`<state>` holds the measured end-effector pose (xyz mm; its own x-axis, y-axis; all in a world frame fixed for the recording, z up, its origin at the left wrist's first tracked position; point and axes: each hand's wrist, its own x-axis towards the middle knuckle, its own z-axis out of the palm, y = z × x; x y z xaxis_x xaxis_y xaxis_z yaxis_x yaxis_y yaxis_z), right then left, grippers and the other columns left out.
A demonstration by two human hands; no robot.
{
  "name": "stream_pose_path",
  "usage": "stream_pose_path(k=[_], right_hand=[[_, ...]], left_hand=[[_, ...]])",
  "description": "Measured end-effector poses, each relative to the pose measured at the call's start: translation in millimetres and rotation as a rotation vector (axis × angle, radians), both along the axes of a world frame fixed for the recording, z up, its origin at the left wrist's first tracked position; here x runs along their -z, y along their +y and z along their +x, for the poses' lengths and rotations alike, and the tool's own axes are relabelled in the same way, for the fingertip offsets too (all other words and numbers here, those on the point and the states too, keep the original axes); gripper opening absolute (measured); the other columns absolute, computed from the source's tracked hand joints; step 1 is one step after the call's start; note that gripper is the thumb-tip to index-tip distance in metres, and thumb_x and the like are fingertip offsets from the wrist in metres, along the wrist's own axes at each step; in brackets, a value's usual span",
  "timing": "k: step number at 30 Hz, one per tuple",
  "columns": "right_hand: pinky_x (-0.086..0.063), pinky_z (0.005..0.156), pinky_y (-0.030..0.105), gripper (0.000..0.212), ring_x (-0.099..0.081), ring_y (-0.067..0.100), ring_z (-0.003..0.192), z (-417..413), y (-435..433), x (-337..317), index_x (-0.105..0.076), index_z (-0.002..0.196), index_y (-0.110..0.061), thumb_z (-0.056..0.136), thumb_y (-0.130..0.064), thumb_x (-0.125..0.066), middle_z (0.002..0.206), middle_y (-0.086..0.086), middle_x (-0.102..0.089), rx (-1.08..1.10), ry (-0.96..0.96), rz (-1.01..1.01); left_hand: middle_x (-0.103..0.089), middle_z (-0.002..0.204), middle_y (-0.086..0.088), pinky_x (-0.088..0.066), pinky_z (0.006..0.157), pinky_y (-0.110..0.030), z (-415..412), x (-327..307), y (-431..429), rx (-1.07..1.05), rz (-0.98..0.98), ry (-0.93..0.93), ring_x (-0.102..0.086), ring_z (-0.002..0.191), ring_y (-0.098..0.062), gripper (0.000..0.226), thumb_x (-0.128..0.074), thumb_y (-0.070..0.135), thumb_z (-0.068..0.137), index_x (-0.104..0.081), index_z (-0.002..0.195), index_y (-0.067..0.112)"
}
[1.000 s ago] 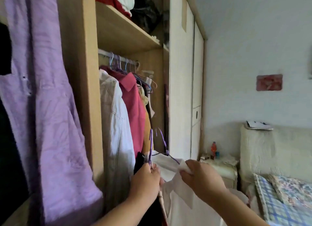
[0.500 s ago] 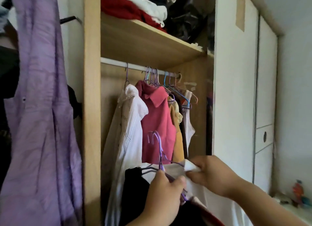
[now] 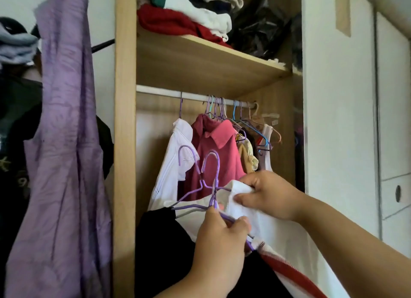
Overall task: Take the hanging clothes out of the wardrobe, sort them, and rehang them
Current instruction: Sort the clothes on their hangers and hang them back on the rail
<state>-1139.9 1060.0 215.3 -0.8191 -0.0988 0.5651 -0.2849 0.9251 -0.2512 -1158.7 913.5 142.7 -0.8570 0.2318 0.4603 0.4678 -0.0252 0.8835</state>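
Purple wire hangers are clamped at their necks by the left grip, fingers curled round the wire, so two garments are carried at once w/ both hooks kept upright & free for the rail. A white garment w/ red trim is pinched at its top edge by the right grip, prob. to straighten it or stop it sliding off. A black garment is hung beneath the same bundle. Both are held just in front of the wardrobe, below rail level, not yet rehung. On the rail a white shirt, pink shirt etc. are bunched rightward, so bare rail is left at the left end; hanging there is judged the likely next step.
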Motion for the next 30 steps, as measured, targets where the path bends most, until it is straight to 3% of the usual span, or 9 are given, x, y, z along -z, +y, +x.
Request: stream_pose_path(k=[3,7,12,16,19,22,26,30], right_hand=[[-0.037,0.055,0.03,0.025,-0.043,0.009,0.056,-17,0,-3,-0.061,0.079,-0.001,0.083,-0.025,-0.066,0.074,0.017,-0.059,-0.033,0.011,0.01],[-0.043,0.059,0.034,0.022,-0.05,0.012,0.058,-38,11,-3,-0.064,0.081,-0.007,0.082,-0.028,-0.065,0.07,0.009,-0.062,-0.092,0.011,-0.026],[-0.032,0.05,0.022,0.03,-0.039,0.006,0.049,-49,28,-9,-0.05,0.064,-0.012,0.084,-0.027,-0.065,0.057,-0.003,-0.044,-0.153,0.042,-0.014],[-0.035,0.051,0.019,0.027,-0.04,0.005,0.05,-46,40,-13,-0.049,0.064,-0.015,0.084,-0.027,-0.063,0.058,-0.003,-0.046,-0.206,0.087,0.006],[-0.034,0.05,0.02,0.023,-0.045,0.01,0.056,-43,48,-15,-0.055,0.07,-0.01,0.084,-0.027,-0.063,0.062,-0.001,-0.051,-0.27,0.104,-0.011],[-0.031,0.052,0.026,0.024,-0.051,0.018,0.064,-42,51,-14,-0.055,0.069,-0.01,0.084,-0.027,-0.063,0.066,0.004,-0.055,-0.327,0.119,-0.02],[-0.031,0.052,0.031,0.026,-0.049,0.023,0.065,-47,46,-16,-0.051,0.064,-0.012,0.082,-0.026,-0.063,0.064,0.004,-0.051,-0.357,0.088,-0.165],[-0.033,0.062,0.028,0.018,-0.053,0.026,0.078,-55,46,-20,-0.056,0.077,-0.009,0.087,-0.023,-0.059,0.079,0.009,-0.055,-0.303,0.022,-0.292]], left_hand=[[-0.068,0.064,0.005,-0.043,0.064,-0.019,-13,-9,3,-0.047,0.041,-0.032,-0.061,0.065,-0.006,0.022,-0.069,0.021,0.076,-0.06,0.092,0.009],[-0.065,0.07,0.0,-0.043,0.062,-0.025,-18,-21,11,-0.169,-0.006,-0.056,-0.06,0.066,-0.013,0.013,-0.067,0.017,0.077,-0.06,0.085,0.009],[-0.072,0.082,-0.004,-0.054,0.077,-0.036,-18,-32,28,-0.259,-0.069,-0.071,-0.067,0.079,-0.018,0.022,-0.066,0.023,0.073,-0.064,0.091,0.01],[-0.072,0.08,0.001,-0.052,0.064,-0.021,-12,-33,46,-0.346,-0.046,-0.048,-0.066,0.071,-0.008,0.017,-0.064,0.014,0.077,-0.064,0.094,0.01],[-0.067,0.061,0.005,-0.044,0.048,-0.011,-1,-36,58,-0.379,0.024,-0.022,-0.059,0.048,0.0,0.009,-0.059,0.003,0.081,-0.064,0.086,0.008],[-0.064,0.053,0.003,-0.046,0.058,-0.023,6,-40,62,-0.465,0.038,-0.021,-0.055,0.044,-0.01,0.013,-0.054,0.003,0.081,-0.061,0.077,0.013],[-0.061,0.056,-0.002,-0.042,0.066,-0.031,18,-51,58,-0.585,0.01,0.0,-0.053,0.053,-0.02,0.016,-0.052,0.015,0.078,-0.06,0.065,0.014],[-0.06,0.057,-0.003,-0.043,0.07,-0.039,27,-67,48,-0.63,-0.102,0.021,-0.053,0.059,-0.022,0.027,-0.051,0.028,0.076,-0.062,0.055,0.017]])
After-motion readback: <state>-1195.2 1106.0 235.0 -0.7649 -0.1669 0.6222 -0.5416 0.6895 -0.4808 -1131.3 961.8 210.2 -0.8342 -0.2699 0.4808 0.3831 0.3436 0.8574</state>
